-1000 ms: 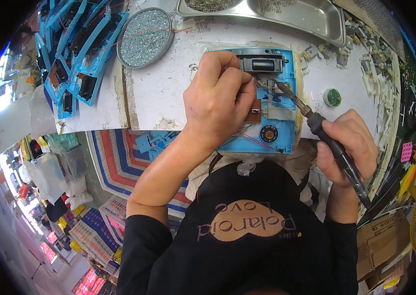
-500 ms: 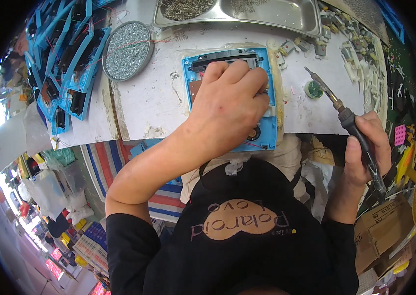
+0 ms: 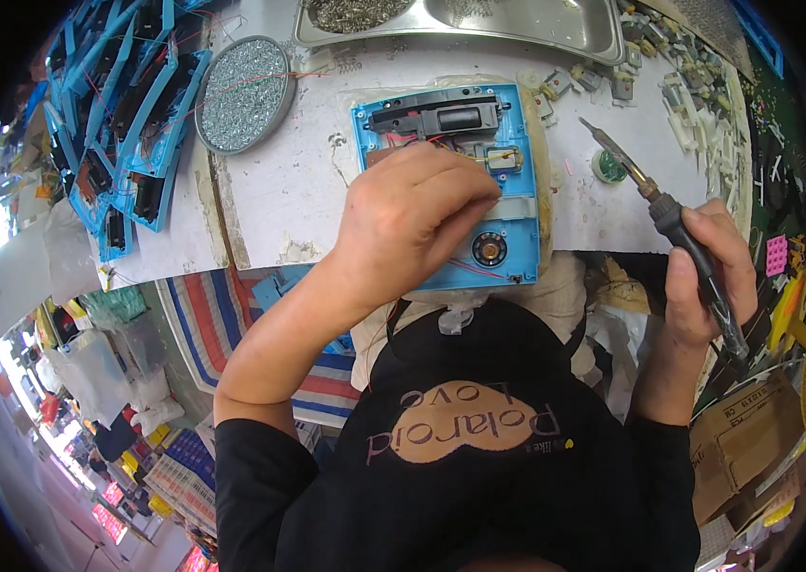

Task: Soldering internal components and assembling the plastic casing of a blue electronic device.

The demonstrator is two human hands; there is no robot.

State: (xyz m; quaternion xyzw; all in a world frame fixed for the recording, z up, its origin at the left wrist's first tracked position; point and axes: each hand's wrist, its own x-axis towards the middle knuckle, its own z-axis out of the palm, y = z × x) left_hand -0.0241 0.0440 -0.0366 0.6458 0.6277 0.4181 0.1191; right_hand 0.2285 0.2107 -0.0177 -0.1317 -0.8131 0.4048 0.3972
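Note:
A blue plastic casing (image 3: 521, 250), its inside facing up, lies on the table in front of me. Inside it are a black holder (image 3: 455, 118), a small metal part (image 3: 505, 160), a pale strip (image 3: 515, 208), a round speaker (image 3: 489, 249) and thin wires. My left hand (image 3: 408, 214) is over the casing's left and middle, fingers curled and pressed together; their tips and anything in them are hidden. To the right, my right hand (image 3: 687, 313) grips a soldering iron (image 3: 674, 227) by its dark handle, the tip pointing up and left, apart from the casing.
A green solder spool (image 3: 609, 167) sits near the iron's tip. Small plastic parts (image 3: 693, 119) cover the far right. At the back is a metal tray (image 3: 536, 29); left of it, a round dish of screws (image 3: 245, 95). Blue casings (image 3: 141, 143) pile up far left.
My left hand has moved left and slightly toward me, uncovering the black holder, the metal part and the speaker. The soldering iron has shifted slightly up and left in my right hand.

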